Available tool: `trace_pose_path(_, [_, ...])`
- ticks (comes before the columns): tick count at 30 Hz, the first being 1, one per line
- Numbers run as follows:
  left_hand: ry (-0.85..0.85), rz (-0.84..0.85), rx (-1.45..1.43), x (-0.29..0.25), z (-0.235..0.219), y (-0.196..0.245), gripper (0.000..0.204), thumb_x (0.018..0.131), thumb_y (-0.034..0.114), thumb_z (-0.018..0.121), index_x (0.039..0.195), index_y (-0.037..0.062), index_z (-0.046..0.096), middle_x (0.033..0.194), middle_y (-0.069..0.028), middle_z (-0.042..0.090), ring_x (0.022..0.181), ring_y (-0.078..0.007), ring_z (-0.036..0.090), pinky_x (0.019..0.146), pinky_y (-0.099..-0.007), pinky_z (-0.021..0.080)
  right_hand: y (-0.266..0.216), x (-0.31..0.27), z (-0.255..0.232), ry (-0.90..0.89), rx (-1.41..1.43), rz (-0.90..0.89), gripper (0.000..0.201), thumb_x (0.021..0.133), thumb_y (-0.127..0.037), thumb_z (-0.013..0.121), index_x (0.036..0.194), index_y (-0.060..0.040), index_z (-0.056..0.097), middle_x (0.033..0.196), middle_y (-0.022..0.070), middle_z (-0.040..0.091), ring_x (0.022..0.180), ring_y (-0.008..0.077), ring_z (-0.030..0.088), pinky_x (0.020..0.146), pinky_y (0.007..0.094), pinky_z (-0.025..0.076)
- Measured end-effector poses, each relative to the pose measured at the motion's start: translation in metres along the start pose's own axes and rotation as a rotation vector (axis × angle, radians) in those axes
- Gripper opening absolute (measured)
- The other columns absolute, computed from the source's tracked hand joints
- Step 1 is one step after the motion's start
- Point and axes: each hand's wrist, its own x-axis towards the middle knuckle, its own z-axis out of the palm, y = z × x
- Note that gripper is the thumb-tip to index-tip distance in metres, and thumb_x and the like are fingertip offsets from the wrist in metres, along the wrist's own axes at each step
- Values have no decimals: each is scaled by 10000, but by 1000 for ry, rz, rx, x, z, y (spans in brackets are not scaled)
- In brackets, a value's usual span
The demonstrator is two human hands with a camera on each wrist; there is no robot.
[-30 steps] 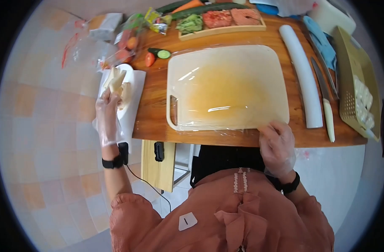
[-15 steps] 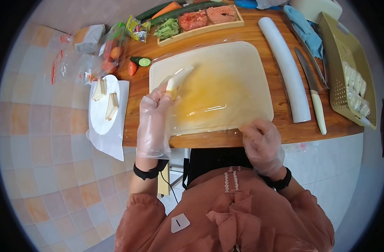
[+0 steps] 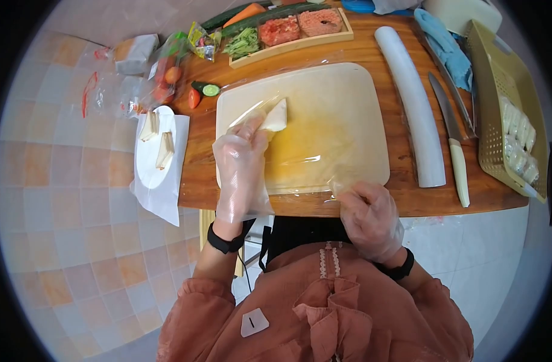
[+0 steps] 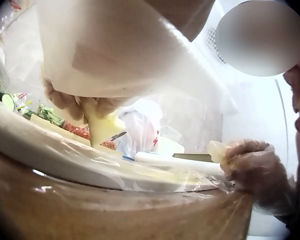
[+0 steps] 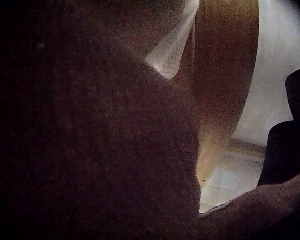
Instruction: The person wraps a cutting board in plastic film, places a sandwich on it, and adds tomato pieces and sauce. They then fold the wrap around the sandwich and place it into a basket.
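In the head view the gloved left hand [image 3: 241, 160] pinches a pale sandwich wedge [image 3: 276, 116] above the left half of the cream cutting board [image 3: 342, 90]. Clear plastic film covers the board, which has a yellowish patch in its middle. At the board's front edge the gloved right hand [image 3: 371, 220] pinches a gathered edge of the film [image 3: 338, 186]. The left wrist view shows the wedge [image 4: 102, 127] hanging from the left fingers, its tip near the film. The right wrist view is dark and shows no fingers clearly.
Two wedges lie on a white plate [image 3: 149, 166] at left. Cut tomato [image 3: 194, 98] and cucumber [image 3: 211, 90] sit behind the board's left corner, a food tray [image 3: 291, 42] at the back. On the right are a white roll [image 3: 412, 108], a knife [image 3: 459, 172] and a basket [image 3: 487, 145].
The left hand has come from the plate to over the board, bringing one wedge with it. The right hand has stayed at the board's front edge, and the film there is lifted slightly.
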Motion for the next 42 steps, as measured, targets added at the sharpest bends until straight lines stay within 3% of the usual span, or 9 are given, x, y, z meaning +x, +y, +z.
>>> trace_pose_path(5, [-103, -151, 3, 3, -2, 14, 315, 881, 70, 651, 1171, -18, 737, 876, -223, 721, 741, -311, 689, 709, -347, 536, 4, -4, 1, 1, 37, -8, 424, 760, 68, 721, 1134, -123, 664, 1091, 89, 607, 915, 318, 631, 758, 427, 530])
trace_pose_path(7, [-90, 2, 102, 3, 0, 6, 344, 872, 89, 672, 1178, -57, 729, 883, -211, 745, 700, -149, 666, 670, -297, 523, 4, -4, 1, -1, 36, -7, 428, 759, 68, 722, 1137, -125, 663, 1090, 88, 607, 918, 318, 630, 763, 427, 530])
trace_pose_path(8, [-90, 2, 103, 3, 1, 5, 344, 872, 89, 672, 1178, -57, 729, 883, -211, 745, 700, -149, 666, 670, -297, 523, 4, -3, 1, -2, 35, -7, 433, 759, 68, 723, 1141, -126, 661, 1089, 87, 606, 920, 318, 630, 768, 428, 530])
trace_pose_path(13, [-90, 123, 166, 1, 4, -1, 324, 846, 99, 700, 1127, -61, 731, 859, -208, 731, 680, -206, 678, 674, -312, 537, 4, -3, 0, -18, 47, -1, 440, 759, 67, 724, 1148, -128, 655, 1089, 86, 605, 930, 322, 627, 777, 429, 529])
trace_pose_path(20, [-126, 127, 173, 1, 5, -3, 344, 836, 113, 718, 1139, -49, 721, 925, -213, 748, 746, -262, 723, 699, -335, 555, 8, -6, 0, -47, 13, -43, 391, 794, -14, 753, 1171, -91, 681, 1161, 82, 582, 1002, 312, 616, 809, 425, 532])
trace_pose_path(22, [-123, 141, 172, 1, 3, 1, 352, 815, 67, 687, 1156, -3, 737, 924, -242, 732, 846, -368, 714, 793, -399, 565, 9, -7, 0, -46, 20, -42, 392, 791, -12, 754, 1169, -92, 683, 1161, 81, 584, 1005, 311, 616, 814, 422, 533])
trace_pose_path(29, [-98, 144, 290, -6, -9, 6, 367, 816, 133, 742, 1153, -11, 726, 998, -226, 736, 890, -336, 724, 808, -376, 556, 10, -6, 0, -59, 48, -28, 386, 786, -8, 755, 1157, -87, 689, 1170, 84, 597, 1011, 311, 618, 823, 422, 534])
trace_pose_path(34, [-90, 49, 293, -25, -33, -3, 370, 835, 112, 702, 1184, -8, 717, 1163, -237, 718, 1064, -379, 693, 900, -389, 546, 6, -4, 0, -47, 17, -18, 380, 776, 10, 754, 1140, -80, 690, 1145, 86, 607, 993, 314, 623, 814, 425, 534])
trace_pose_path(42, [-21, 94, 249, -63, -35, -9, 425, 817, 33, 687, 1242, 27, 687, 1241, -205, 692, 1061, -397, 686, 903, -423, 559, 3, -1, 2, -33, -41, -37, 376, 772, 38, 741, 1125, -83, 691, 1109, 88, 616, 942, 314, 632, 794, 422, 531])
